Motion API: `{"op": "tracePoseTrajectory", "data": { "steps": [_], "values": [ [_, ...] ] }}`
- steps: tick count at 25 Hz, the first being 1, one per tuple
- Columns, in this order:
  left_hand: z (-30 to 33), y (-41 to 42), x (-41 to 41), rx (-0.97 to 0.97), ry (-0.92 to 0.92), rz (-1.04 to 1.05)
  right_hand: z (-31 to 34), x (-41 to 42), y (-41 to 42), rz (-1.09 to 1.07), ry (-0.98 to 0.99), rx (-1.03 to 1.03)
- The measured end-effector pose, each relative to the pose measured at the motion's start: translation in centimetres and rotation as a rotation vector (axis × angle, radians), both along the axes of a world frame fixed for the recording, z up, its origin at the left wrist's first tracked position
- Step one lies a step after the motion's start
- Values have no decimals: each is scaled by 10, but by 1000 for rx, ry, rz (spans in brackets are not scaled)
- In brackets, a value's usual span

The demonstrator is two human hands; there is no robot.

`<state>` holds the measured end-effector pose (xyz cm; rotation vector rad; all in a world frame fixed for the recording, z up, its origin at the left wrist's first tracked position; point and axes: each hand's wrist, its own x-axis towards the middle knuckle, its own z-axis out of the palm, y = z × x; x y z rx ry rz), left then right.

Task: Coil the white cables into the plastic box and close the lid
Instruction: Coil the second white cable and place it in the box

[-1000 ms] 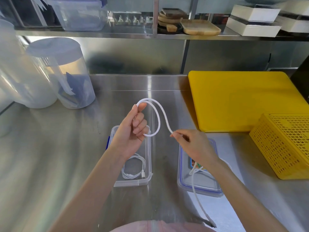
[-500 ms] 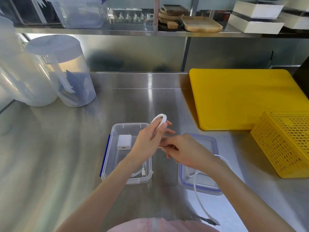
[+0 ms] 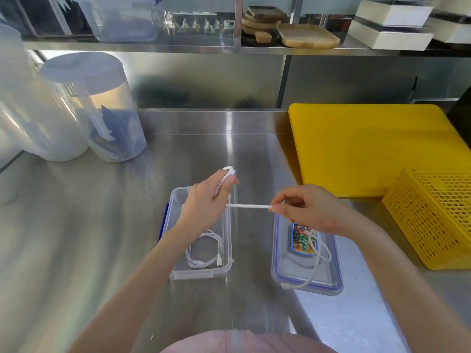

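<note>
hands pulled apart since before, white cable (image 3: 248, 206) taut between left grip (image 3: 207, 202) and right grip (image 3: 309, 211), both pinching it

Both forearms are bare from wrist to elbow, with no sleeves showing. The left hand (image 3: 204, 202) and right hand (image 3: 312, 210) wear no gloves. At six o'clock, a pale pink garment (image 3: 244, 342) with a grey centre strip.
</note>
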<state>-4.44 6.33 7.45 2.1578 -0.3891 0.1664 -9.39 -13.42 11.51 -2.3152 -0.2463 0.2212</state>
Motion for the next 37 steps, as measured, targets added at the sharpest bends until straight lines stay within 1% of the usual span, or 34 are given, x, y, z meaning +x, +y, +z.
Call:
{"op": "tracePoseTrajectory", "data": {
  "steps": [1,3,5,7,10,12,14,16,17,19,22,24,28,30,32,34,37],
  "values": [
    [0,-2,0,-63,72,-29,0,1,1,-29,-67,-4],
    [1,-5,-3,-233,306,-166,-1,5,4,-89,-192,-4],
    [3,-7,-8,-345,472,-293,-3,7,12,-94,-244,-38],
    [4,-8,-12,-429,544,-333,-6,8,18,-88,-266,-77],
    [5,-7,-13,-495,628,-349,-4,10,21,-113,-269,-55],
    [6,-6,-14,-516,726,-397,-2,11,20,-116,-284,-50],
    [7,-5,-16,-616,851,-460,-1,14,22,-109,-300,-31],
    [9,-4,-18,-797,971,-511,-3,15,24,-91,-265,33],
    [10,-4,-18,-859,1011,-524,-5,15,25,-67,-208,60],
    [7,-2,-18,-921,1061,-536,-10,15,24,4,-93,91],
    [1,-2,-18,-956,1072,-560,-15,15,25,35,-90,161],
    [-3,-3,-19,-907,980,-536,-16,15,25,2,-114,205],
    [-3,-9,-21,-716,760,-420,-17,19,24,-87,-146,290],
    [-1,-10,-20,-665,677,-392,-17,20,24,-104,-146,307],
    [2,-9,-17,-707,651,-412,-17,20,23,-85,-111,339],
    [8,-5,-14,-800,674,-433,-21,19,20,-56,-50,377],
    [16,1,-11,-898,725,-405,-37,17,13,-50,45,378]
  ]
}}
